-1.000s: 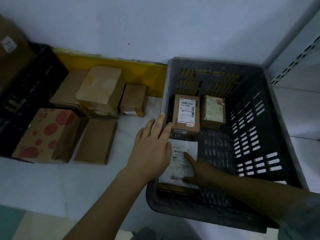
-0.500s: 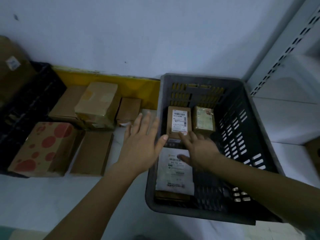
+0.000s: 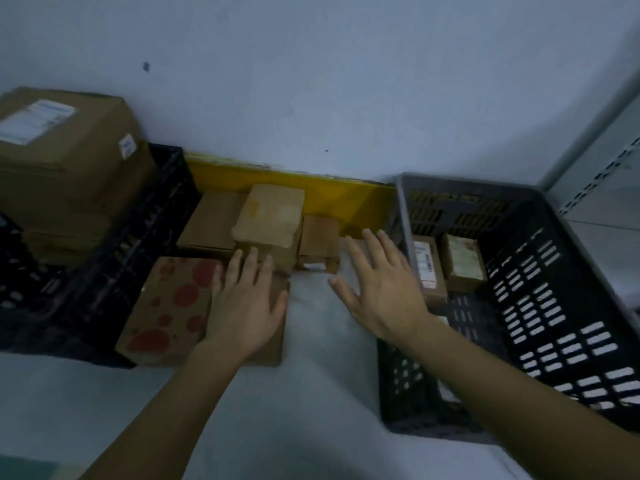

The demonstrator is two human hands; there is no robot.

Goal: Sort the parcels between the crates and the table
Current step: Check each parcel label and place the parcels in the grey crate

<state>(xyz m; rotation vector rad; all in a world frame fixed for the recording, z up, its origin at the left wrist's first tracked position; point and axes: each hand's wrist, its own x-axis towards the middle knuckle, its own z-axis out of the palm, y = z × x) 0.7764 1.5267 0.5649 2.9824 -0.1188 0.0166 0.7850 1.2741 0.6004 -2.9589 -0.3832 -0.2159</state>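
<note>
Step in hand — choosing the next parcel from the table [image 3: 311, 393] group, by the look of it. Left hand [image 3: 244, 306]: fingers straight, flat on a plain brown box [image 3: 277, 344] beside the red-spotted box [image 3: 166, 306]. Right hand [image 3: 379, 282]: fingers spread, holding nothing, over bare table near the small carton [image 3: 318, 242]. Grey crate [image 3: 554, 306] holds a labelled parcel [image 3: 427, 268]; black crate [image 3: 104, 271] lies left. Next move — curl the fingers round one box.

A pale blue-grey wall [image 3: 311, 81] fills the upper part of the view, with a small dark mark [image 3: 145, 66] high on its left and a smaller speck [image 3: 326, 151] lower down. A yellow strip [image 3: 339, 192] runs along the wall's foot. At the right edge stands a white metal shelf upright [image 3: 602, 174] with rows of slots. A teal patch [image 3: 24, 467] shows at the bottom left corner.
</note>
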